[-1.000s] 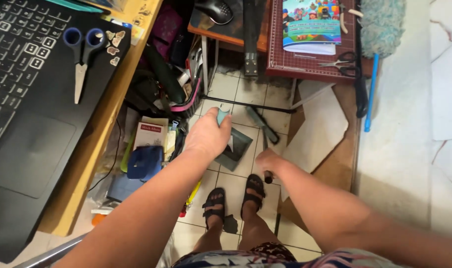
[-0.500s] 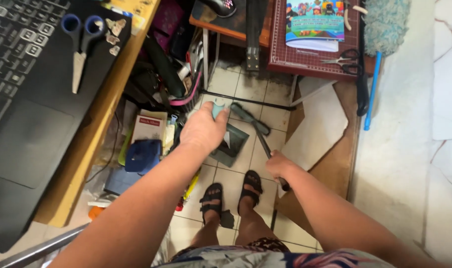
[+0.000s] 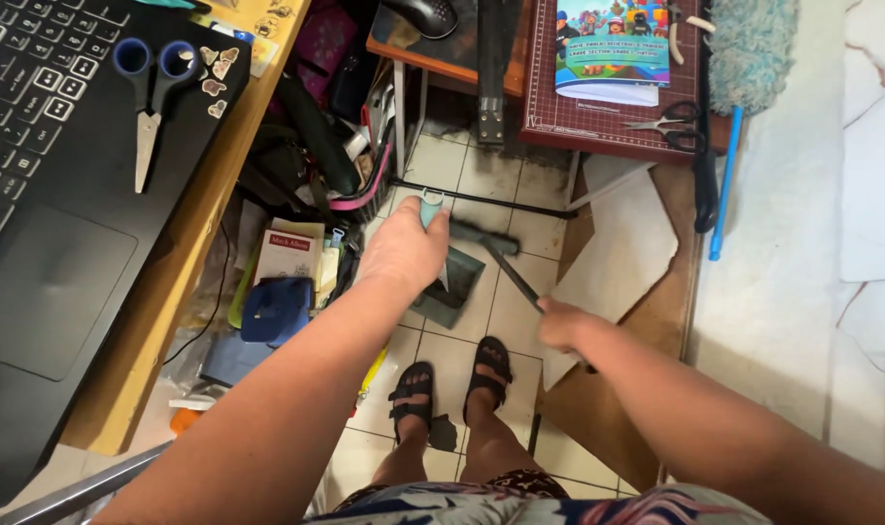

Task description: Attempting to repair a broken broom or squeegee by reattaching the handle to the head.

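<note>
- Two hands work low over the tiled floor [image 3: 520, 311].
- Left hand [image 3: 404, 255] closes its grip on a teal-handled dustpan [image 3: 452, 282].
- Right hand [image 3: 562, 326] clasps a dark brush [image 3: 496, 248], bristles touching the dustpan.

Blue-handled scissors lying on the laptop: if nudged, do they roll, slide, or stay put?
The scissors lie flat and closed on the laptop, so rolling looks unlikely. They would probably slide on the smooth deck. Metal blades suggest they are stiff, not floppy.

A white book [image 3: 289, 255] with a red label lay left of the left grip [image 3: 404, 251]; a colourful booklet [image 3: 613, 47] lay far beyond the right grip [image 3: 562, 324].
</note>
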